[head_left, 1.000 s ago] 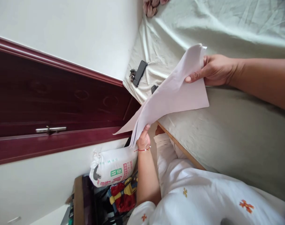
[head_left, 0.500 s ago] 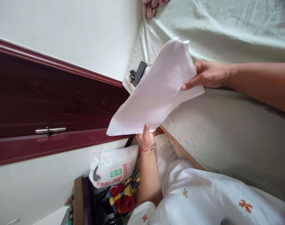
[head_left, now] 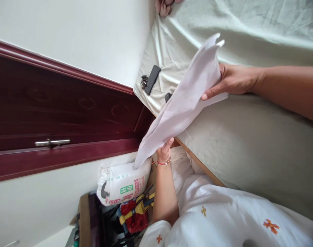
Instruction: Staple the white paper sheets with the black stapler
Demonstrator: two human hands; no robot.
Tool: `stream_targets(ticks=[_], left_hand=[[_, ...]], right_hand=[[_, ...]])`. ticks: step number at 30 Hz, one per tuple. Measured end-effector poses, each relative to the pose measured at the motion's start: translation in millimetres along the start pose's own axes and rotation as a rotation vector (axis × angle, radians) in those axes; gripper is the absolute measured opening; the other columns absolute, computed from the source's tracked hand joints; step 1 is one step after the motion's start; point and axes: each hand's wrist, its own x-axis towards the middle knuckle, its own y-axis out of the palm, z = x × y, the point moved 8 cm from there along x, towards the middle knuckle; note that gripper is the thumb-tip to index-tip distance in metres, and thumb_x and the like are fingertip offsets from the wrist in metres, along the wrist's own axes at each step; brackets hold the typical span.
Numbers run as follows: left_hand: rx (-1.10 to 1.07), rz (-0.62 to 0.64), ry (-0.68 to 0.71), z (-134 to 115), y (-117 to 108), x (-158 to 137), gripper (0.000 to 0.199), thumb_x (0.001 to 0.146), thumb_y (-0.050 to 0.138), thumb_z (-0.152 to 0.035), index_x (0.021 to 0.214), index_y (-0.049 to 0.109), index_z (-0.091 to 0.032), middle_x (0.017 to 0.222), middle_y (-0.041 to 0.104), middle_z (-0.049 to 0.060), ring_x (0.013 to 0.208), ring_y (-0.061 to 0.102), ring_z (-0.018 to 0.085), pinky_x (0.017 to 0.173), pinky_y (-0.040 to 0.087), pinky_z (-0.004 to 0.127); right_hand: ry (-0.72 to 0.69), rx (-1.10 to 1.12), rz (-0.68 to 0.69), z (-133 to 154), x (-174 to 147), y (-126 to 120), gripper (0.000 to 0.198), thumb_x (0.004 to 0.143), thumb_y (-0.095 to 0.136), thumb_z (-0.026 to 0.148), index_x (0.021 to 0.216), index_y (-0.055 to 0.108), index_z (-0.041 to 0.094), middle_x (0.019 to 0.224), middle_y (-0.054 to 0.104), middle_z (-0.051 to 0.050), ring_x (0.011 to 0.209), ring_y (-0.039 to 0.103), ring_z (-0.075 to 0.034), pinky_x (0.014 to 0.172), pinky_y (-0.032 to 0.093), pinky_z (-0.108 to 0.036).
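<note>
Right hand (head_left: pixel 235 79) clamps the right end of the papers (head_left: pixel 188 92), thumb pressed on the upper face and fingers out of sight behind. Left hand (head_left: pixel 164 153) is at the near edge, thumb up beside it; its other fingers are hidden, so I cannot tell whether they grip or only prop the sheets. Half a second ago the papers lay broad and fairly flat to view, covering the small dark thing (head_left: pixel 168 97) on the bed (head_left: pixel 249 144). Now they have swung into a narrow slant, that thing shows again, and their left end hangs lower, in front of the sack (head_left: pixel 125 183). Two curled tips stand apart at the far end, so the sheets look loose and not squared up. They are in the air over the bed's edge, mainly in the right hand's hold, while the phone (head_left: pixel 152 79) and keys (head_left: pixel 144 81) lie farther left, untouched.
</note>
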Motion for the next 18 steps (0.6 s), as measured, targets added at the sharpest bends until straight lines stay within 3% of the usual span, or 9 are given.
stream_targets(ticks=[2,7,9,14,18], left_hand=[[0.019,0.012,0.008,-4,-3,3,0.063,0.053,0.102,-0.046,0.109,0.08,-0.026,0.13,0.078,0.006,0.142,0.061,0.031,0.126,0.044,0.045],[0.208,-0.02,-0.078,6,-15,10,0.066,0.055,0.096,-0.065,0.102,0.082,-0.022,0.121,0.081,0.008,0.138,0.064,0.031,0.128,0.041,0.042],[0.266,-0.068,-0.095,10,-19,8,0.061,0.059,0.096,-0.063,0.1,0.082,-0.021,0.12,0.081,0.008,0.138,0.064,0.031,0.128,0.041,0.043],[0.168,-0.051,0.076,-8,-12,5,0.081,0.052,0.099,-0.061,0.12,0.078,-0.021,0.132,0.077,0.01,0.144,0.059,0.033,0.13,0.038,0.045],[0.111,-0.011,0.023,0,-4,9,0.088,0.052,0.098,-0.064,0.126,0.077,-0.021,0.133,0.076,0.01,0.143,0.06,0.033,0.128,0.041,0.045]], right_hand=[[-0.016,0.047,-0.006,2,0,-2,0.064,0.062,0.097,0.054,0.111,0.079,0.016,0.113,0.077,-0.01,0.098,0.072,-0.024,0.094,0.062,-0.04],[0.083,-0.291,-0.13,-2,2,-15,0.067,0.057,0.094,0.066,0.099,0.082,0.016,0.101,0.078,-0.007,0.09,0.07,-0.023,0.095,0.062,-0.045],[0.087,-0.285,-0.119,1,1,-12,0.066,0.056,0.094,0.067,0.096,0.082,0.015,0.102,0.078,-0.007,0.092,0.07,-0.024,0.098,0.061,-0.046],[0.051,-0.115,-0.102,10,-5,-5,0.067,0.061,0.094,0.064,0.105,0.08,0.016,0.114,0.077,-0.01,0.098,0.072,-0.026,0.096,0.062,-0.047],[0.067,-0.383,-0.089,8,-2,-5,0.055,0.069,0.092,0.055,0.103,0.08,0.014,0.102,0.077,-0.006,0.098,0.071,-0.026,0.102,0.057,-0.047]])
